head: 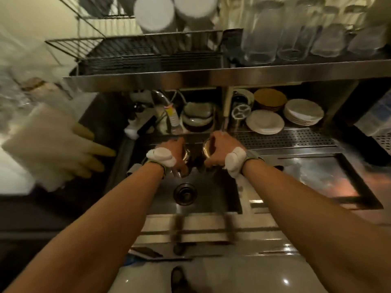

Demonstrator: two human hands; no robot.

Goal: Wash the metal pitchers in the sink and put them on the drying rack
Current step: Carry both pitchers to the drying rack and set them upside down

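Sink (213, 197) below; L hand (172, 154) curled round L pitcher (186, 155); R hand (220, 148) round R pitcher (206, 149)

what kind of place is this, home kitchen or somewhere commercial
Probably a cafe or restaurant wash-up area: a stainless steel sink, stacked white round plates, and rows of clear drinking glasses beside a black wire drying rack.

Café kitchen — steel sink (211, 199), stacked plates (303, 112), racked glasses (292, 39).

The pitcher (185, 155) under the left fingers (179, 144) is shining silvery; beyond the fingertips, white plates (303, 112) and brown plates (269, 99) are showing.
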